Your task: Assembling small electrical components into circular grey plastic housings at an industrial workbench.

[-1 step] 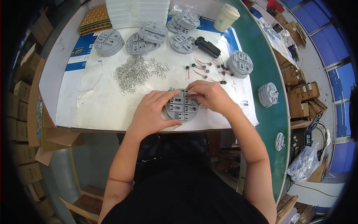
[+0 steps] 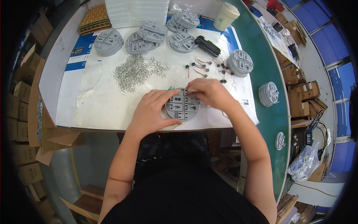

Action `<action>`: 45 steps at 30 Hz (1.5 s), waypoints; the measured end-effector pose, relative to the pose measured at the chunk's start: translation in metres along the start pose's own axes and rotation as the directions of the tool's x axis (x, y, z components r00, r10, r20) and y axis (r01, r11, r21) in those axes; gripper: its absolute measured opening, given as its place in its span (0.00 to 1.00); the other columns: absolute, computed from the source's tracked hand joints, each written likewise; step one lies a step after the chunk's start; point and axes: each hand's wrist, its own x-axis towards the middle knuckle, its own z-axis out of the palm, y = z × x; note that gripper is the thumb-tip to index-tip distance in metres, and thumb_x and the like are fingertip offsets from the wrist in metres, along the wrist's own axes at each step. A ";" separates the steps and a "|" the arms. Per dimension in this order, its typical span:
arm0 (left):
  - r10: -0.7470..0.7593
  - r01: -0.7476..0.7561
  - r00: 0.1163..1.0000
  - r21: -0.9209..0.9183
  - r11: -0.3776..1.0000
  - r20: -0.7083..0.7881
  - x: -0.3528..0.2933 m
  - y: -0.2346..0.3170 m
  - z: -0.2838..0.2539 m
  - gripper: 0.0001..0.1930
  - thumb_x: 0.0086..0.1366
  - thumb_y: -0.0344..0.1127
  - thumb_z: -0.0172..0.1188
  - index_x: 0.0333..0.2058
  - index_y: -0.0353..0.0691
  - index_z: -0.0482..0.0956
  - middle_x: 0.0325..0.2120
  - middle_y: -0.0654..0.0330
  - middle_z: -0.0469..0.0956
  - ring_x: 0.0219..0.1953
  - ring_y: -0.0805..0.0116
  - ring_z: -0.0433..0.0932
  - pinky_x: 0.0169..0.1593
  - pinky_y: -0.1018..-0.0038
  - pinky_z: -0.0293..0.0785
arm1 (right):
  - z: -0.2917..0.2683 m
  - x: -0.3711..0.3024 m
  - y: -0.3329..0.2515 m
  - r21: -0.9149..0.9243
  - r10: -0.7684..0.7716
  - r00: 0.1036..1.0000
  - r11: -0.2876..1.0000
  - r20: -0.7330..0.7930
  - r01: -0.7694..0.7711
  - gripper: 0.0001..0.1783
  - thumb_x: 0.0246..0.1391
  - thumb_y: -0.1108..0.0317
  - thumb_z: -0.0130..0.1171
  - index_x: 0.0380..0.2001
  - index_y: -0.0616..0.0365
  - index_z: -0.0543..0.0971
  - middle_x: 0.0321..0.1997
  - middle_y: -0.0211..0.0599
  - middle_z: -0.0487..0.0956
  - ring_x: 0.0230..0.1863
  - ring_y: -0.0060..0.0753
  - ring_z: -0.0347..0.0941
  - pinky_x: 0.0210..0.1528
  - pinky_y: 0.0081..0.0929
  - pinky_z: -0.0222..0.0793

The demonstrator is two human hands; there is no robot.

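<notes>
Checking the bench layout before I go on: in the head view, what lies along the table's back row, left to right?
Brown honeycomb tray → grey disc stack → second grey stack → black part → paper cup → grey stack by the wired parts.

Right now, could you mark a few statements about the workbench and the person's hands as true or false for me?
1. The left hand grips the round grey disc by its edge. True.
2. The right hand lies on the pile of metal clips. False: it is at the disc's top edge.
3. A paper cup stands at the far edge. True.
4. The disc is the only one. False: stacks of grey discs lie behind.
</notes>
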 end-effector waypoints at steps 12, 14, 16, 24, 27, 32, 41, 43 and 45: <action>-0.025 0.026 0.999 -0.036 0.999 0.028 0.003 0.000 -0.001 0.44 0.43 0.49 0.83 0.62 0.46 0.78 0.55 0.56 0.80 0.58 0.53 0.76 0.64 0.59 0.70 | -0.002 0.011 0.014 0.049 -0.066 0.995 0.997 0.081 0.062 0.12 0.47 0.80 0.72 0.37 0.60 0.86 0.38 0.38 0.86 0.38 0.43 0.85 0.42 0.33 0.81; -0.034 0.036 0.999 -0.036 0.999 0.034 0.004 0.001 -0.002 0.44 0.43 0.48 0.83 0.62 0.46 0.78 0.55 0.56 0.80 0.58 0.53 0.76 0.64 0.59 0.70 | 0.002 0.011 0.015 0.095 -0.058 0.997 0.994 0.047 0.053 0.11 0.47 0.77 0.72 0.36 0.59 0.86 0.36 0.37 0.86 0.37 0.44 0.84 0.40 0.34 0.79; -0.038 0.040 0.998 -0.035 0.999 0.041 0.005 0.000 -0.002 0.44 0.43 0.48 0.83 0.61 0.46 0.78 0.55 0.56 0.80 0.58 0.53 0.76 0.64 0.59 0.70 | 0.005 0.011 0.017 0.181 -0.039 0.999 0.983 -0.012 0.041 0.09 0.48 0.72 0.74 0.34 0.56 0.85 0.32 0.35 0.84 0.33 0.44 0.82 0.35 0.38 0.75; -0.032 0.035 0.996 -0.032 0.999 0.080 0.007 0.000 -0.006 0.45 0.43 0.48 0.83 0.61 0.45 0.78 0.55 0.56 0.80 0.59 0.52 0.75 0.64 0.58 0.69 | -0.012 0.031 0.024 0.149 -0.116 0.966 0.985 0.233 0.082 0.12 0.48 0.78 0.73 0.38 0.60 0.87 0.36 0.39 0.86 0.38 0.43 0.84 0.42 0.34 0.80; -0.055 0.059 0.993 -0.042 0.997 0.104 0.008 0.000 -0.006 0.46 0.42 0.49 0.83 0.62 0.45 0.77 0.56 0.55 0.80 0.60 0.52 0.75 0.66 0.57 0.68 | -0.013 0.026 0.024 0.138 -0.083 0.974 0.989 0.209 0.054 0.15 0.47 0.75 0.75 0.41 0.59 0.87 0.37 0.40 0.86 0.39 0.43 0.84 0.43 0.35 0.80; 0.014 -0.014 1.000 -0.021 1.000 -0.006 0.009 0.001 -0.005 0.34 0.51 0.44 0.80 0.57 0.42 0.81 0.50 0.54 0.83 0.53 0.53 0.80 0.58 0.60 0.74 | -0.024 0.010 -0.005 0.071 0.106 0.994 0.992 -0.018 -0.104 0.25 0.44 0.67 0.79 0.49 0.55 0.86 0.42 0.40 0.85 0.42 0.44 0.83 0.45 0.35 0.80; -0.001 -0.016 0.996 -0.182 0.983 -0.094 0.044 0.011 -0.004 0.06 0.66 0.28 0.64 0.41 0.38 0.84 0.30 0.56 0.83 0.29 0.62 0.82 0.36 0.67 0.77 | -0.001 -0.038 -0.027 -0.027 0.265 0.962 0.964 0.064 -0.264 0.30 0.47 0.54 0.80 0.53 0.49 0.85 0.51 0.35 0.82 0.41 0.44 0.84 0.43 0.37 0.80; -0.030 0.022 0.999 -0.216 0.976 -0.032 0.049 0.011 -0.003 0.05 0.66 0.28 0.64 0.40 0.38 0.83 0.28 0.56 0.82 0.28 0.62 0.82 0.36 0.66 0.78 | 0.003 -0.039 -0.027 -0.033 0.249 0.967 0.968 0.042 -0.248 0.30 0.47 0.51 0.79 0.53 0.48 0.85 0.51 0.35 0.81 0.39 0.44 0.84 0.41 0.37 0.80; -0.061 0.057 0.998 -0.216 0.975 -0.010 0.050 0.011 -0.005 0.05 0.66 0.29 0.64 0.40 0.38 0.83 0.27 0.56 0.81 0.27 0.61 0.81 0.36 0.66 0.78 | 0.004 -0.040 -0.025 -0.034 0.245 0.969 0.969 0.027 -0.244 0.30 0.48 0.50 0.79 0.53 0.48 0.85 0.52 0.35 0.81 0.38 0.44 0.84 0.40 0.37 0.80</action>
